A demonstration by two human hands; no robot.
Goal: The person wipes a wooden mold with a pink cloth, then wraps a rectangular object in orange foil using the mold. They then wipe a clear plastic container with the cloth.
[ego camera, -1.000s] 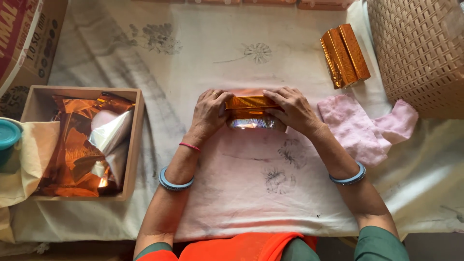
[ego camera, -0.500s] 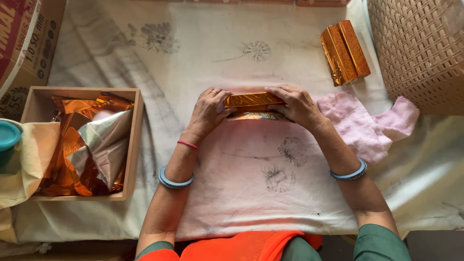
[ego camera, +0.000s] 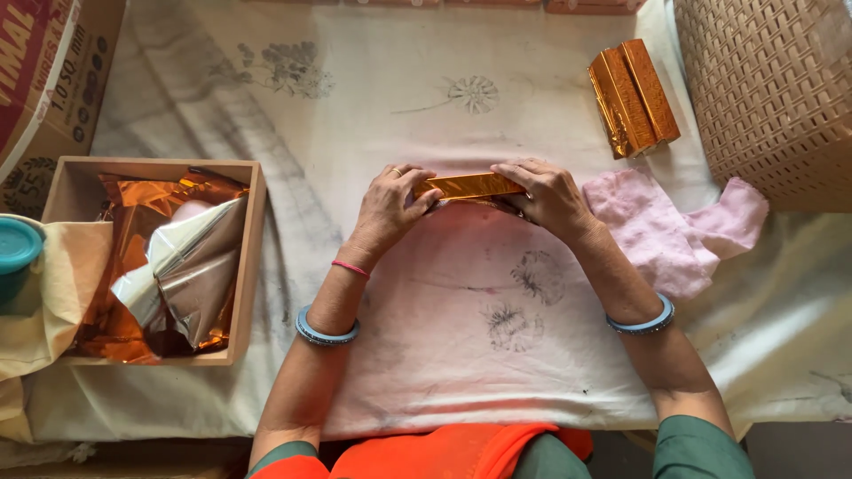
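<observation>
Orange foil bar (ego camera: pixel 470 185), flat btwn fingers (ego camera: pixel 417 188)

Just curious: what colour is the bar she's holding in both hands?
Shiny golden-orange foil bar, seen in the head view.

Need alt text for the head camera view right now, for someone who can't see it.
Both hands, left hand and right hand, hold a long block wrapped in orange-gold foil over a white cloth. A wooden box of foil sheets sits to the left; two wrapped blocks, a pink rag and a woven basket to the right.
</observation>
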